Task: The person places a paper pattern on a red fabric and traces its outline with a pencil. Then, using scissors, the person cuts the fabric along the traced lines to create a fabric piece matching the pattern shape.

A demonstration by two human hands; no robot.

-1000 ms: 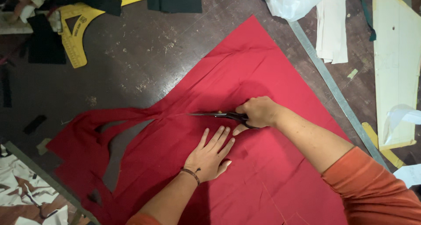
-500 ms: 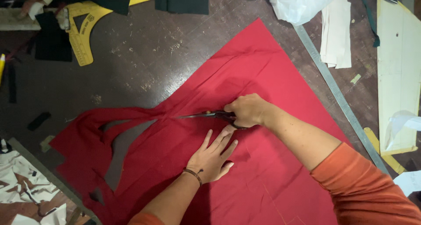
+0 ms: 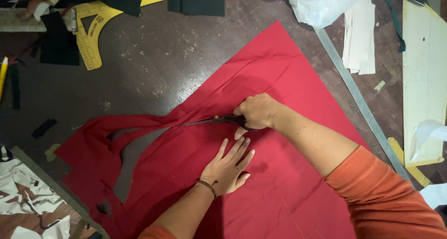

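1. Both hands work on the red cloth (image 3: pixel 279 80) in the head view, the only view there is. The right hand (image 3: pixel 257 111) is closed around the handles of a pair of dark scissors (image 3: pixel 212 120), its fingers curled through them.
2. The left hand (image 3: pixel 229 167) lies flat and open on the cloth just below the scissors, fingers spread and pointing towards the blades. It holds nothing and only presses the cloth down.
3. The scissor blades point to the person's left, along a slit that runs into the cloth. Whether the blades are parted or closed I cannot tell, as they look thin and dark against the folds.
4. The red cloth is spread over the dark bench (image 3: pixel 153 57). Its left part is already cut through, with a curved gap (image 3: pixel 128 157) showing the bench beneath and a narrow strip (image 3: pixel 135 122) above it.
5. By my judgement, the step in hand is cutting along a line in the cloth, and it is partway along.
6. The next move calls for the blades to stay on the line while the flat hand keeps the cloth taut and clear of the tips.
7. Further off lie a yellow curved ruler (image 3: pixel 95 29), a long metal ruler (image 3: pixel 358 99) at the cloth's right edge, and black cloth scraps (image 3: pixel 58 43).
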